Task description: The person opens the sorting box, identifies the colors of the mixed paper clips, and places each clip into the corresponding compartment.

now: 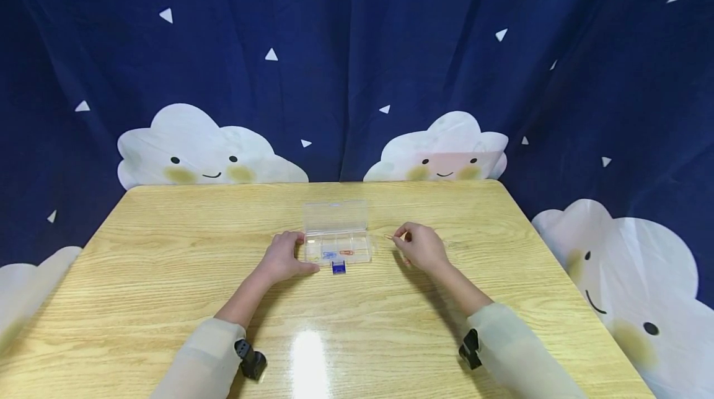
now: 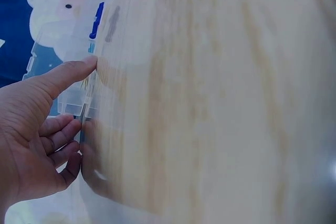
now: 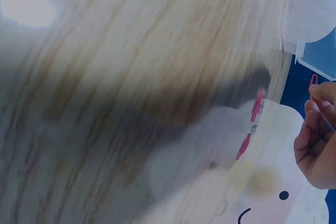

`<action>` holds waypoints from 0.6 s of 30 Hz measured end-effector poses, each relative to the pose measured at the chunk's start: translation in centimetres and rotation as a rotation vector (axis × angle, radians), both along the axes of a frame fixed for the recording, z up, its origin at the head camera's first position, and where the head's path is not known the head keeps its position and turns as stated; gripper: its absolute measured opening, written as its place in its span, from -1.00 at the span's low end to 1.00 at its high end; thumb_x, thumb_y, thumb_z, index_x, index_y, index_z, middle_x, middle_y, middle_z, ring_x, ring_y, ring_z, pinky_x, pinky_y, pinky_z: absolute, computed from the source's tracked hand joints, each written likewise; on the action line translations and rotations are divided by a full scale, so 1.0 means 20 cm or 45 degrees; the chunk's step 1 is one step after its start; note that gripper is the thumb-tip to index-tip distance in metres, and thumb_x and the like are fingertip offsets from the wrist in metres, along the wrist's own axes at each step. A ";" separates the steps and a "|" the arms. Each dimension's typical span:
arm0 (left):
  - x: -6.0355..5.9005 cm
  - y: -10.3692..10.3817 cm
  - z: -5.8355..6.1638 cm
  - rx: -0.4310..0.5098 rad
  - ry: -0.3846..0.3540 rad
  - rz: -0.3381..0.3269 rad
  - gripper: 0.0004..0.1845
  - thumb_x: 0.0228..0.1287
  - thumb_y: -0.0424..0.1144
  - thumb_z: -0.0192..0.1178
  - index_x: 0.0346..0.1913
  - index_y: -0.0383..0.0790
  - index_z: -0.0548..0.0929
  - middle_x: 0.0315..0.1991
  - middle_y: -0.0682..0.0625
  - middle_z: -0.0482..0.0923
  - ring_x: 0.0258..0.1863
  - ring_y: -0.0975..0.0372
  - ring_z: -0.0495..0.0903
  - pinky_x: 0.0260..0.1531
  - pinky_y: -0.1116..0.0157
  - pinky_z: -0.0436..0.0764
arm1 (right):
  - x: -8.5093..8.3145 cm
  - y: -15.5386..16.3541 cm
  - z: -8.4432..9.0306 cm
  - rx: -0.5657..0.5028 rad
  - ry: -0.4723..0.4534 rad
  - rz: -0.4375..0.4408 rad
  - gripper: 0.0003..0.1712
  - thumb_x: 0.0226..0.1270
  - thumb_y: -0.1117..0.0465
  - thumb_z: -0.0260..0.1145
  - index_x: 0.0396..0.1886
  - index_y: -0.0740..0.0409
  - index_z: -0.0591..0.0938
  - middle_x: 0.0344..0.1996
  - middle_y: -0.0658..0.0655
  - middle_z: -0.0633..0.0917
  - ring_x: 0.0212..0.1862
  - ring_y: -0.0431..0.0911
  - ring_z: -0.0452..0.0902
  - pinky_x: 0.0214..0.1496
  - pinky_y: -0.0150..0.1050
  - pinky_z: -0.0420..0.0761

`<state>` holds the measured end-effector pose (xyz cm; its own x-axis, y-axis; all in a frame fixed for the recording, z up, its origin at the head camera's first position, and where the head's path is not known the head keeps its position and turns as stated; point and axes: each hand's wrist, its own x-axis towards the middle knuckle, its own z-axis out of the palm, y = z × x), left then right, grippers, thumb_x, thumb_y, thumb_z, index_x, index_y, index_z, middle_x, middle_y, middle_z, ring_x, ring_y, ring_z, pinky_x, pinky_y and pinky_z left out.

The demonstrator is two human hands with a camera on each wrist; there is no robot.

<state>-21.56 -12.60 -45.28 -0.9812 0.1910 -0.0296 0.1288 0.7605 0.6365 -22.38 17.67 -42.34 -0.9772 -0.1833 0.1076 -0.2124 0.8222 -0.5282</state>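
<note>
From the head view, the left hand (image 1: 284, 256) rests against the left end of a clear plastic box (image 1: 337, 244), thumb and fingers laid along its side to steady it, with nothing curled inside the grip. The box lid stands open at the back, and a few paper clips, one blue and one orange-red, already lie in its compartments, so the sorting looks partly done. The right hand (image 1: 419, 245) sits just to the right of the box, its grip pinching a paper clip (image 1: 388, 236) between thumb and fingertip, held above the worktop (image 1: 167, 300) and not yet in the box. A small blue clip (image 1: 338, 267) lies on the worktop just in front of the box. The left wrist view shows the thumb (image 2: 68, 74) pressed to the box edge (image 2: 86, 95), the other fingers loosely bent beside it. The right wrist view, blurred, shows the fingers (image 3: 315, 129) nipping a pink clip (image 3: 313, 81), with more pink clips (image 3: 251, 124) loose on the wood beside the grip, so several seem left to put away. The worktop is pale wood grain with a glare spot; behind it hangs a dark blue curtain (image 1: 357, 64) with smiling clouds.
</note>
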 end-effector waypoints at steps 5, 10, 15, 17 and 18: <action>0.00 0.00 0.00 0.002 -0.006 -0.004 -0.16 -0.15 -0.01 0.49 0.19 -0.38 0.41 0.07 -0.19 0.47 0.13 -0.05 0.34 0.15 0.02 0.38 | 0.01 -0.03 0.01 0.019 0.039 0.011 -0.85 0.28 0.14 0.25 -0.30 0.11 0.65 -0.83 -0.04 0.45 -0.81 -0.21 0.24 -0.73 -0.38 0.15; 0.00 0.00 0.01 0.006 -0.005 -0.003 -0.17 -0.15 -0.02 0.49 0.18 -0.39 0.41 0.08 -0.20 0.47 0.14 -0.06 0.33 0.16 0.02 0.37 | 0.01 -0.07 0.02 0.037 0.059 0.014 -0.88 0.25 0.13 0.28 -0.35 0.08 0.67 -0.76 -0.04 0.45 -0.73 -0.22 0.19 -0.66 -0.37 0.17; 0.00 0.00 0.00 0.006 -0.010 0.000 -0.18 -0.15 -0.02 0.49 0.17 -0.39 0.41 0.07 -0.20 0.47 0.15 -0.06 0.33 0.16 0.01 0.37 | 0.02 -0.11 0.02 0.045 0.083 0.039 -0.89 0.22 0.14 0.30 -0.37 0.07 0.67 -0.72 -0.04 0.46 -0.68 -0.22 0.21 -0.63 -0.37 0.20; 0.00 0.00 0.00 0.007 -0.013 0.001 -0.18 -0.15 -0.02 0.49 0.17 -0.39 0.41 0.07 -0.20 0.47 0.15 -0.06 0.33 0.16 0.01 0.37 | 0.02 -0.12 0.02 0.057 0.085 0.041 -0.89 0.22 0.13 0.30 -0.38 0.05 0.67 -0.70 -0.05 0.47 -0.66 -0.22 0.24 -0.62 -0.37 0.22; 0.00 0.00 0.00 0.005 -0.010 -0.001 -0.18 -0.15 -0.02 0.49 0.17 -0.39 0.41 0.07 -0.20 0.47 0.15 -0.06 0.33 0.16 0.01 0.37 | 0.02 -0.13 0.01 0.063 0.084 0.043 -0.89 0.22 0.13 0.30 -0.38 0.05 0.67 -0.70 -0.05 0.48 -0.65 -0.22 0.25 -0.61 -0.37 0.23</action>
